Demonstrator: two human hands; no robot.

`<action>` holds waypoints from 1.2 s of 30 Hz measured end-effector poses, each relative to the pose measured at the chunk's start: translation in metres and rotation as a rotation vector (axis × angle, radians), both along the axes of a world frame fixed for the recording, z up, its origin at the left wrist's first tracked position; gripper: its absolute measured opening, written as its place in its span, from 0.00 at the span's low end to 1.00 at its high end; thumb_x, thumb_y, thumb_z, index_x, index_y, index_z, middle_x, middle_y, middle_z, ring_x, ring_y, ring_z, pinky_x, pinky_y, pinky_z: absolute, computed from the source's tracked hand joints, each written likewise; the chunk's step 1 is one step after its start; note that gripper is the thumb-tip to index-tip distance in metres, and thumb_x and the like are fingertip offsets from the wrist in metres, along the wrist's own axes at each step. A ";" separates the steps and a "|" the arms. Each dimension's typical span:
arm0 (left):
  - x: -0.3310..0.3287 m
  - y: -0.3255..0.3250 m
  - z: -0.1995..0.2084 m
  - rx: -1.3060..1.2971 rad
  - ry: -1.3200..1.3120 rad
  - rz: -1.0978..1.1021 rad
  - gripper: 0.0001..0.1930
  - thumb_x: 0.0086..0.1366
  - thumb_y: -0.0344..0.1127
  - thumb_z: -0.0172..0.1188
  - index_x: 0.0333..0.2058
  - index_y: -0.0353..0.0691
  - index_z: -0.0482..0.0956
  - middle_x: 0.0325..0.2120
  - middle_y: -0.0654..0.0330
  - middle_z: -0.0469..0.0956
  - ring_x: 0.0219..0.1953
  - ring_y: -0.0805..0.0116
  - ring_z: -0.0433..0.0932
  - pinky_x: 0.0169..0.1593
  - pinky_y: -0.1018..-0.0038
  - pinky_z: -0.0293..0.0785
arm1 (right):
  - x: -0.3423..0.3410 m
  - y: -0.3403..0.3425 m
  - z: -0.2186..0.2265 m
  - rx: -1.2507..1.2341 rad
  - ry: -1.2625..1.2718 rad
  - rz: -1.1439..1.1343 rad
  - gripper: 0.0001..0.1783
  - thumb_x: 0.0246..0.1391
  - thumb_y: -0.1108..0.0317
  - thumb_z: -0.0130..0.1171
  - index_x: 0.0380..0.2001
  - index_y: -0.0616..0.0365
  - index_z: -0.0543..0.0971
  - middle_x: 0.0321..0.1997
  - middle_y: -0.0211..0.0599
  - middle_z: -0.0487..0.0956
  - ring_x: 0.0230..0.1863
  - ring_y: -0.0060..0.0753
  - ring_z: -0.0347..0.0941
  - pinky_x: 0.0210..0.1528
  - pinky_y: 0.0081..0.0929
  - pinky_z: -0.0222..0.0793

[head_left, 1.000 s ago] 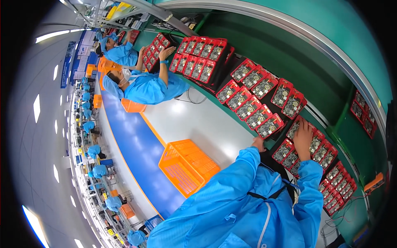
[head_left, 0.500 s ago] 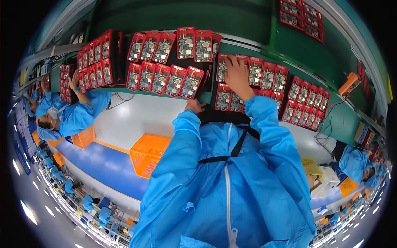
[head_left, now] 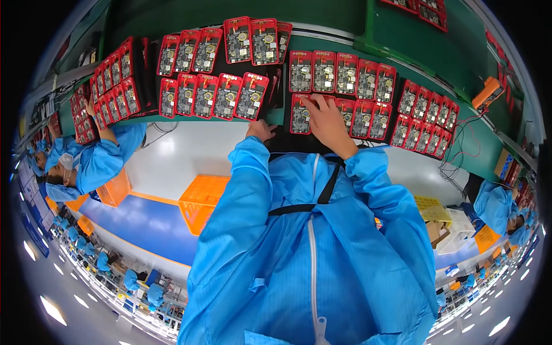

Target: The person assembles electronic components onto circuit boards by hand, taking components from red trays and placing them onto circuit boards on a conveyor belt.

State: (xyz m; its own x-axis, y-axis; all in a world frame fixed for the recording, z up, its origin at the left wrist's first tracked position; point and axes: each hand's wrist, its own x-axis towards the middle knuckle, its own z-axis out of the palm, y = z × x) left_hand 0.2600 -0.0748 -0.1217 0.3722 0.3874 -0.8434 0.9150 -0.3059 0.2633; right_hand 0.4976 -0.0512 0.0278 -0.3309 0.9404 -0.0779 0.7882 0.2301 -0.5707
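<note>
Resting over the near row of the middle black tray [head_left: 299,141], the right hand [head_left: 329,123] had its fingers bent across the top of a red case [head_left: 299,118], the leftmost in that row, with a circuit board facing up inside it. Whether that grip pinched the case or merely touched it, I could not tell. The left hand [head_left: 261,131] sat low by the near right corner of the left black tray [head_left: 223,64], just below a corner case [head_left: 251,96]; its fingertips were partly hidden, so its grip could not be told either. Five cases filled the far row [head_left: 347,73] of the middle tray, and the green desk [head_left: 484,148] carried another set of cases [head_left: 425,118] to the right, near an orange device [head_left: 487,94].

Careless fingertips seemed the likeliest trouble: pressing sideways on the bare board could have scraped its small parts, and hooking one end of the rim could have tipped the case against its neighbour. On the left tray, a far-row case [head_left: 265,41] overlapped the one beside it [head_left: 284,43], so a bump from the left hand might have set it sliding. The near rows appeared close to the desk's front, and a tug toward the person, or a snagged left sleeve [head_left: 250,164], might have dropped cases onto the floor [head_left: 172,149].
</note>
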 end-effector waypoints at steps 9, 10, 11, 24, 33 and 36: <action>-0.029 -0.015 0.008 0.203 -0.019 -0.043 0.20 0.59 0.59 0.57 0.49 0.70 0.79 0.35 0.56 0.80 0.40 0.57 0.79 0.46 0.62 0.75 | 0.009 -0.020 0.015 -0.066 0.005 -0.135 0.29 0.49 0.76 0.52 0.58 0.56 0.68 0.52 0.46 0.67 0.45 0.53 0.65 0.48 0.44 0.66; -0.029 -0.013 0.004 0.241 -0.020 -0.092 0.20 0.59 0.59 0.57 0.50 0.70 0.79 0.34 0.56 0.80 0.40 0.57 0.79 0.46 0.62 0.75 | 0.011 -0.020 0.012 -0.071 -0.031 -0.140 0.30 0.49 0.76 0.52 0.59 0.56 0.67 0.55 0.45 0.67 0.45 0.54 0.65 0.49 0.44 0.66; -0.029 -0.013 0.000 0.275 -0.057 -0.125 0.20 0.59 0.59 0.56 0.50 0.71 0.78 0.34 0.56 0.80 0.38 0.56 0.79 0.45 0.62 0.75 | 0.013 -0.021 0.010 -0.074 -0.036 -0.150 0.30 0.49 0.76 0.52 0.59 0.56 0.67 0.55 0.45 0.67 0.45 0.54 0.65 0.49 0.44 0.66; -0.076 -0.069 -0.154 0.076 -0.877 0.769 0.23 0.62 0.60 0.53 0.55 0.71 0.73 0.33 0.57 0.80 0.38 0.58 0.79 0.41 0.61 0.76 | 0.013 -0.020 0.011 -0.073 -0.022 -0.170 0.31 0.48 0.76 0.52 0.59 0.56 0.67 0.59 0.41 0.67 0.46 0.51 0.66 0.49 0.40 0.67; -0.071 -0.063 -0.157 -0.142 -0.754 0.914 0.22 0.64 0.58 0.51 0.56 0.68 0.73 0.33 0.59 0.80 0.41 0.60 0.78 0.48 0.66 0.73 | 0.046 -0.040 0.008 -0.034 -0.106 -0.289 0.31 0.46 0.76 0.53 0.58 0.58 0.67 0.59 0.38 0.68 0.45 0.50 0.66 0.49 0.40 0.67; -0.093 -0.067 -0.165 -0.285 -0.936 1.138 0.21 0.64 0.58 0.51 0.54 0.68 0.75 0.33 0.59 0.80 0.41 0.60 0.78 0.47 0.66 0.73 | 0.042 -0.036 0.008 -0.010 -0.085 -0.275 0.31 0.47 0.76 0.52 0.59 0.57 0.67 0.59 0.40 0.68 0.44 0.51 0.66 0.49 0.41 0.67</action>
State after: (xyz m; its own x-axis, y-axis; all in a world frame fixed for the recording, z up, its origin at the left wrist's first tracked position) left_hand 0.1675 -0.1422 -0.2866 0.4255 0.7012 -0.5721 0.0933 0.5948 0.7984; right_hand 0.5393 -0.0870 0.0362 -0.0555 0.9930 -0.1045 0.8651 -0.0044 -0.5015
